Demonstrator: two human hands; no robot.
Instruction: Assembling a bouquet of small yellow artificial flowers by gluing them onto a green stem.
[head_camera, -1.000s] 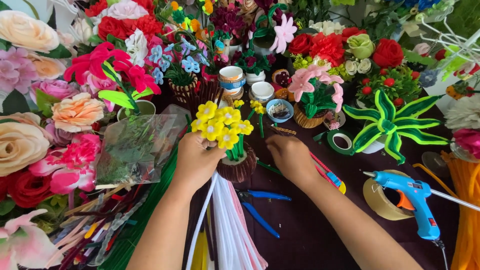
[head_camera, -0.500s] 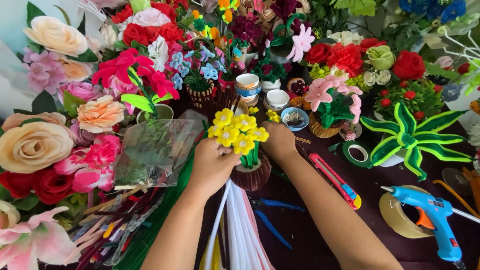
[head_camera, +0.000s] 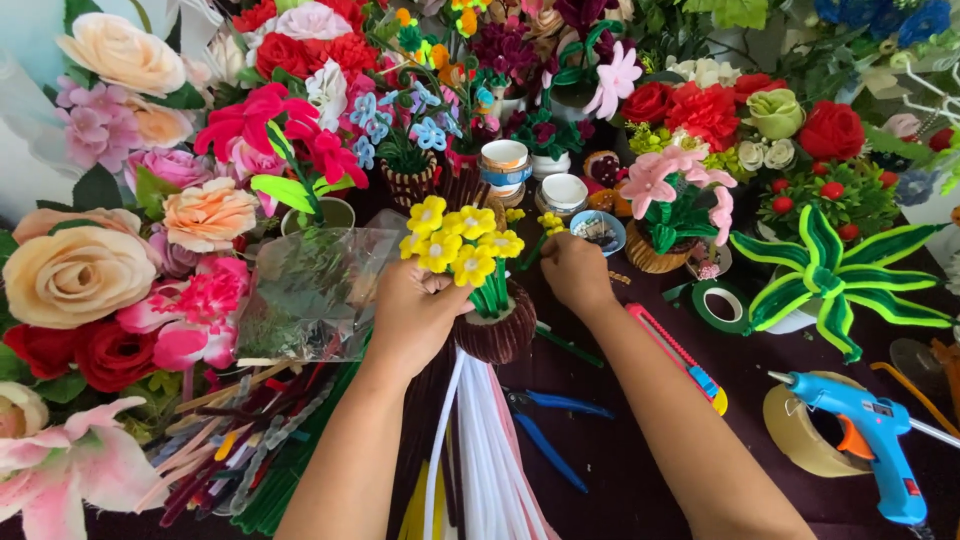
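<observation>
A small brown woven pot (head_camera: 498, 332) holds a bunch of yellow pipe-cleaner flowers (head_camera: 460, 244) on green stems. My left hand (head_camera: 418, 315) grips the pot and the stems from the left side. My right hand (head_camera: 575, 272) is closed on a thin green stem with small yellow blooms (head_camera: 548, 222), just right of the bunch. Both forearms reach in from the bottom edge.
Artificial flowers crowd the left and back. Bundles of pipe cleaners (head_camera: 470, 470) lie under my arms, with blue pliers (head_camera: 555, 420). To the right lie a red utility knife (head_camera: 675, 355), green tape roll (head_camera: 722, 305), blue glue gun (head_camera: 870, 440), tape ring (head_camera: 800, 435), green spiky plant (head_camera: 830, 280).
The view has shifted down and right, so the pot sits lower in frame. My right hand moved from the table up to the stem beside the yellow bunch.
</observation>
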